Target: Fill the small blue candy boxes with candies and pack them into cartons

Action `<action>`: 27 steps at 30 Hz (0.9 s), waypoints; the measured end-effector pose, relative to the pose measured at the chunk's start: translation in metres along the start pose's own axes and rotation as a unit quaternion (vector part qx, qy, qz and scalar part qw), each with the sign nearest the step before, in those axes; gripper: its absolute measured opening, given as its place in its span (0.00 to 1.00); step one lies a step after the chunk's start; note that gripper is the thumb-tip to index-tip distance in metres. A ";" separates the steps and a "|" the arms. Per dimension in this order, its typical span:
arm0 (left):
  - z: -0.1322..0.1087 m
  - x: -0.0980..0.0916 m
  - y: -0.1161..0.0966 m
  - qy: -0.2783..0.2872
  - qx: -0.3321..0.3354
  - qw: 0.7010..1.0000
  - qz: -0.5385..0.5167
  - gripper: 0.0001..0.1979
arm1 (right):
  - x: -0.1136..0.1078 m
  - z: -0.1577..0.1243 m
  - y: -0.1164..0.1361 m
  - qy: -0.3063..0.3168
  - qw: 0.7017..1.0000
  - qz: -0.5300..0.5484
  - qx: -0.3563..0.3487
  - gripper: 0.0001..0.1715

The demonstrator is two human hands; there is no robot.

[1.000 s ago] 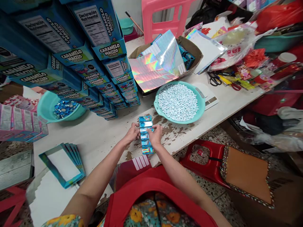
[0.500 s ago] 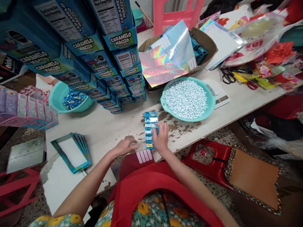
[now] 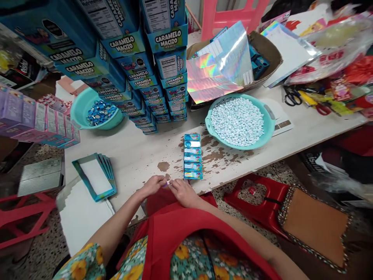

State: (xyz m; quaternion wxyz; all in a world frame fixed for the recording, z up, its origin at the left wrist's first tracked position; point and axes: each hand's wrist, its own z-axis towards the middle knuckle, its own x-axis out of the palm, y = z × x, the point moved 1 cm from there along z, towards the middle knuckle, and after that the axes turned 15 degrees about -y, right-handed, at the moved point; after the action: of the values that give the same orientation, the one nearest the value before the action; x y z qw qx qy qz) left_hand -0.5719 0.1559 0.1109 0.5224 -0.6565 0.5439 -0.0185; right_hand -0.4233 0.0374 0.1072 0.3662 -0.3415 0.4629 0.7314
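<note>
My left hand (image 3: 155,185) and my right hand (image 3: 182,192) meet low over the table's front edge. Their fingers are closed in a pinch on a shiny sticker sheet (image 3: 154,203), mostly hidden by the hands and the red apron. A small whitish-purple bit shows between the fingertips; whether it is a loose sticker or the sheet's edge I cannot tell. Just beyond my right hand stands a short row of small blue candy tins (image 3: 192,158), several with shiny strips on top and one near the far end showing a plain white strip.
Behind the row sits a turquoise bowl of white candies (image 3: 237,120). Tall stacks of blue boxes (image 3: 171,64) rise at back left, beside another turquoise bowl (image 3: 112,122) of blue wrapped pieces. Blue frame-like cartons (image 3: 97,179) lie left; scissors (image 3: 292,97) are far right.
My right hand has left the row of tins and moved down and left to the sheet. My left hand has closed its fingers beside it. The view has shifted slightly.
</note>
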 end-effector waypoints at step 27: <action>0.082 -0.029 -0.097 0.005 0.061 0.975 -0.212 0.13 | -0.061 0.062 -0.091 -0.271 0.839 0.115 0.458 0.08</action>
State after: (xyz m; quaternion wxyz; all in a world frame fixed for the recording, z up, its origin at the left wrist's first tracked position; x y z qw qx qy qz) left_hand -0.4678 0.2183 0.1578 0.5428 -0.7237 0.3925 -0.1658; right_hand -0.3251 0.1088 0.1409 0.5050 0.1324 0.6631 0.5364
